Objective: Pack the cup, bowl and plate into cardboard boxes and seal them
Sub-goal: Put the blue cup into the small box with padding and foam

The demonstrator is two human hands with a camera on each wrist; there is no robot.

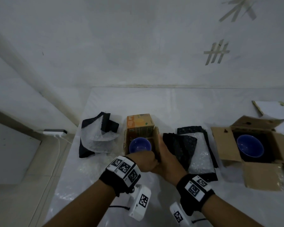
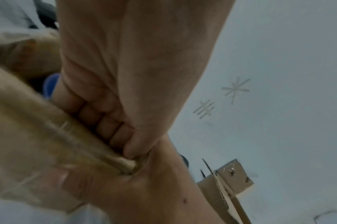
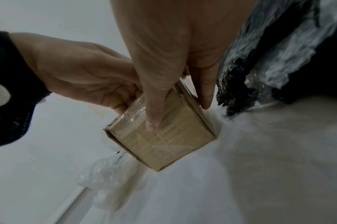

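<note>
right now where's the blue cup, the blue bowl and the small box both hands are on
blue cup [image 1: 139,145]: head view, on its inner wall.
blue bowl [image 1: 250,145]: head view, on its inside bottom.
small box [image 3: 169,141]: right wrist view, on its near side panel.

1. Honestly not much to read here. The small cardboard box with the orange printed flap [image 1: 140,122] has white lettering running sideways down its left edge, but it's too blurry to make out a word; maybe a "k" at the end, can't say for sure.
2. That same flap has a small green mark near its right corner, unreadable.
3. The black-and-white square marker tags on the wrist bands [image 1: 123,167] are coded patterns, with no letters or numbers I can read.
4. The strips of tape on the white wall [image 1: 216,52] just form crossed lines, not writing.
</note>
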